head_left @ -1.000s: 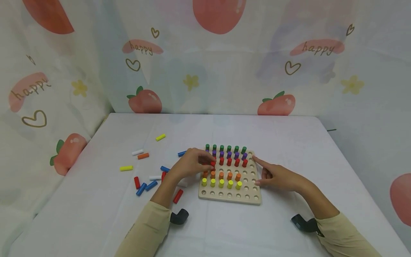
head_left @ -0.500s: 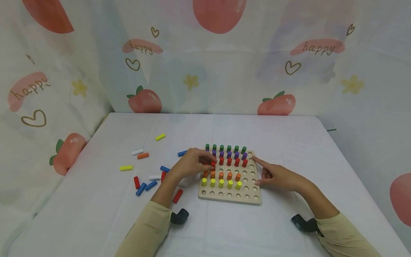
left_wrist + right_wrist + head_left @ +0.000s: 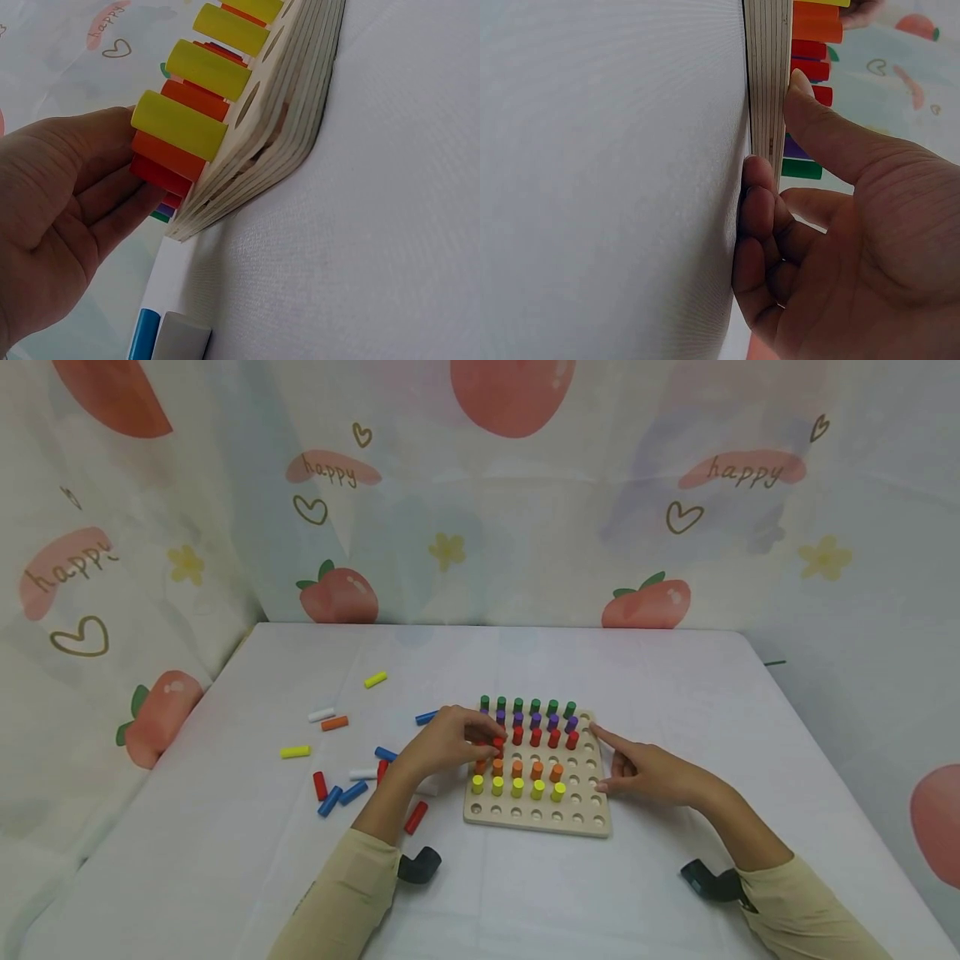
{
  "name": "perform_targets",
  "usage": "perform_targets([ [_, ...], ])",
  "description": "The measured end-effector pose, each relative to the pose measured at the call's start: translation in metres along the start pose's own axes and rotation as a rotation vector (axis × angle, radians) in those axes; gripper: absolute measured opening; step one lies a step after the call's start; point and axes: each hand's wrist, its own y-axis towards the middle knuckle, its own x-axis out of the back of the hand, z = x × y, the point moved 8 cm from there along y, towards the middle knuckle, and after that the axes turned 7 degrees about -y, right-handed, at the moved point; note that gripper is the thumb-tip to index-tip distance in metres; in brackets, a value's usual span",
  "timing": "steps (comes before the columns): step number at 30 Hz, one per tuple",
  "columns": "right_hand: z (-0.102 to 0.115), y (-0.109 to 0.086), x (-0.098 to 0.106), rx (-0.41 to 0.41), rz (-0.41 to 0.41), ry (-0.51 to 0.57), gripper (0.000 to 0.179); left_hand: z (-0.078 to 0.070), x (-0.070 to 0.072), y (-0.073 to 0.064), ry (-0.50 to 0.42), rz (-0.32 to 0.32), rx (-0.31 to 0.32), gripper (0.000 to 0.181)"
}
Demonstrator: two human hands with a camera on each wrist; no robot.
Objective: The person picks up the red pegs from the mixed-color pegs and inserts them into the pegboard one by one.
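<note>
A wooden pegboard lies on the table, bearing rows of green, purple, red, orange and yellow pegs. At the left end of the red row, my left hand pinches a red peg between thumb and fingertips. The peg's lower end is hidden, so how deep it sits cannot be told. In the left wrist view the fingers reach behind the yellow pegs. My right hand grips the board's right edge. The right wrist view shows its thumb over the top face and the other fingers curled against the side.
Left of the board lie several loose pegs, including a yellow peg, an orange peg, a white peg and a blue peg. A loose red peg lies near the left forearm. Patterned cloth hangs behind the table.
</note>
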Motion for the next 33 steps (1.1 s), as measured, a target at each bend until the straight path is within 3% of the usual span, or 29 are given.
perform_targets([
  [16,-0.0031,0.0010,-0.0022,-0.007,0.005,0.007,0.095,0.0025,-0.0017,-0.0016,-0.016,0.016,0.002,0.025],
  [23,-0.0019,0.0012,-0.0021,-0.004,0.004,0.006,0.094,-0.0020,-0.0003,-0.0034,0.024,0.015,-0.037,0.025],
  [33,0.0016,-0.0011,0.0009,-0.002,-0.004,0.003,0.093,-0.0037,0.0061,-0.0092,-0.004,-0.005,-0.064,0.022],
])
